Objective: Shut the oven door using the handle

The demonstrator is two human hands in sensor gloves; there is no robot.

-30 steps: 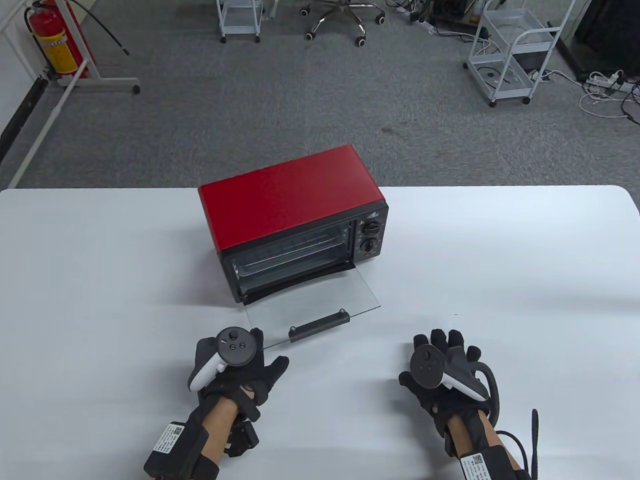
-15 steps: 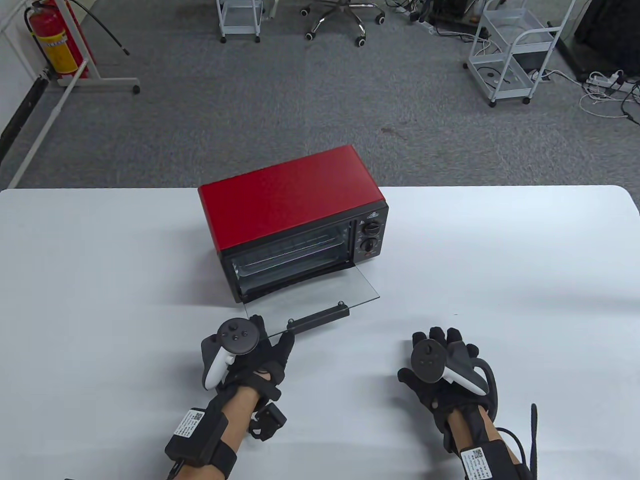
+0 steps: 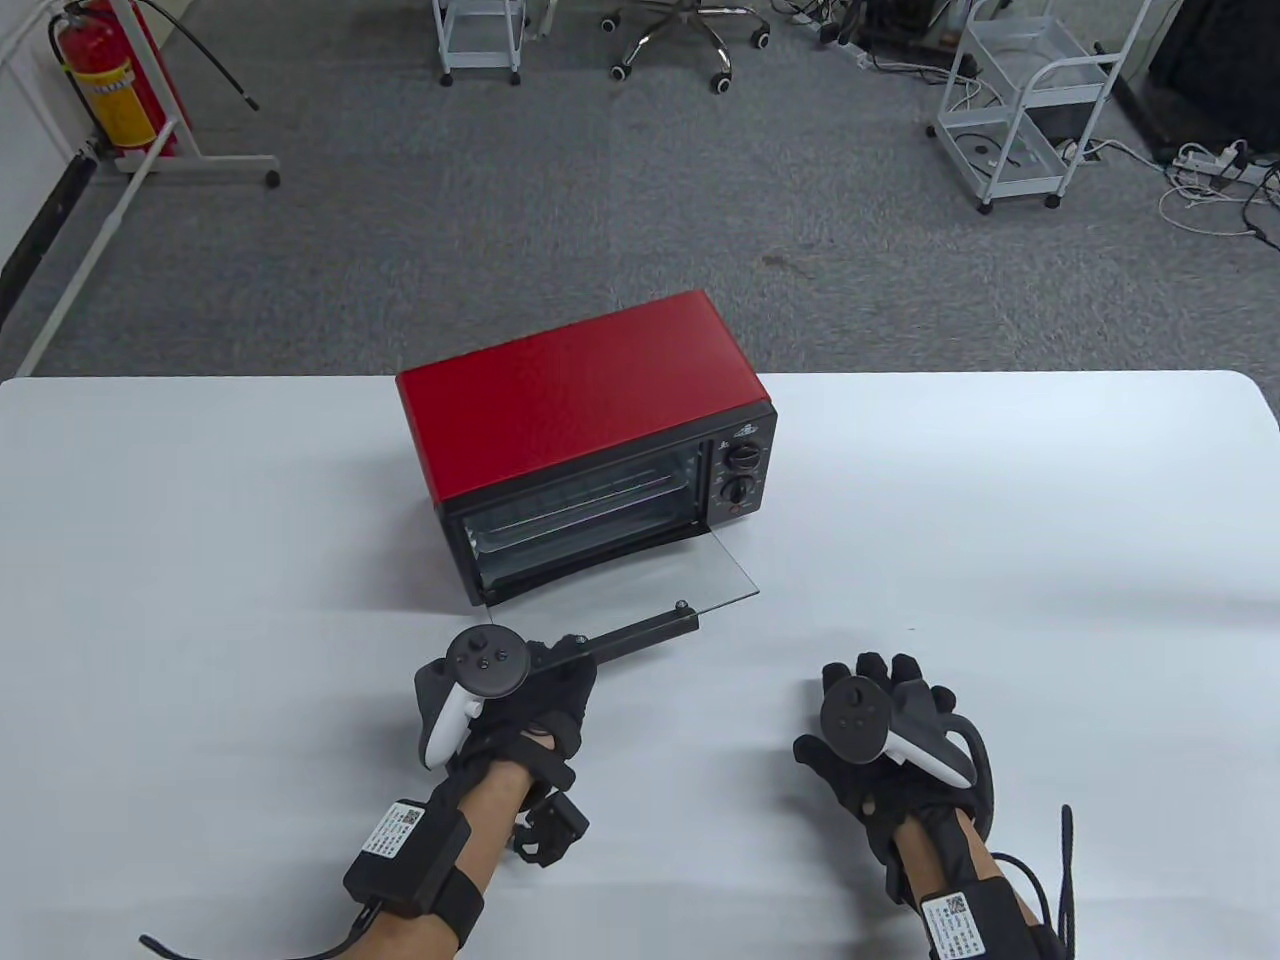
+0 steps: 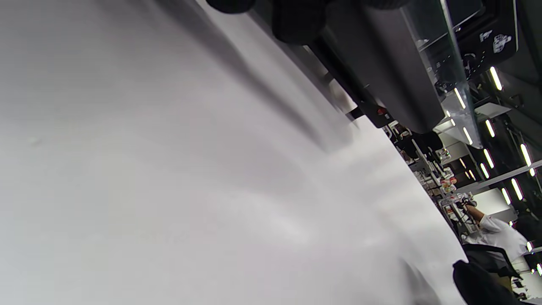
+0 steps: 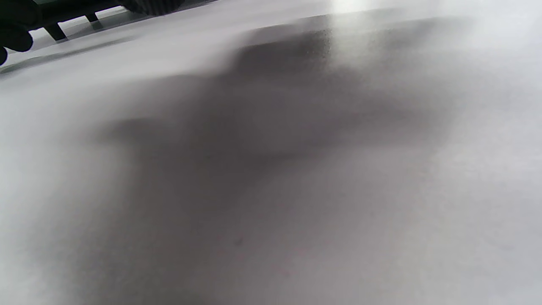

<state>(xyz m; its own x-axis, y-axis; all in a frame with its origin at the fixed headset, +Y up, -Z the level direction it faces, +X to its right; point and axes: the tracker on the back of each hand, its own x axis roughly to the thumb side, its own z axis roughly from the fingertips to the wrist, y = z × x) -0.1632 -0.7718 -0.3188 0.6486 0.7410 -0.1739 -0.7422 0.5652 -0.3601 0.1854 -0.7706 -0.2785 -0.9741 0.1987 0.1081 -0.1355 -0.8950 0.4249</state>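
A red toaster oven [image 3: 570, 400] stands on the white table [image 3: 1000, 500] with its glass door [image 3: 640, 585] hanging open toward me, partly raised. My left hand [image 3: 545, 665] grips the left end of the black door handle [image 3: 650, 628]. In the left wrist view my fingertips [image 4: 298, 21] touch the handle [image 4: 381, 76] below the glass [image 4: 440, 55]. My right hand [image 3: 890, 680] rests flat on the table to the right of the door, holding nothing. The right wrist view shows only blurred table [image 5: 296, 169].
The oven's control knobs [image 3: 742, 472] are on its right front. Beyond the table are grey carpet, white wire carts [image 3: 1030, 100], an office chair [image 3: 690, 30] and a fire extinguisher [image 3: 105, 80].
My left hand has moved up and right onto the handle's left end, and the door's front edge has lifted off the table. The right hand has barely moved.
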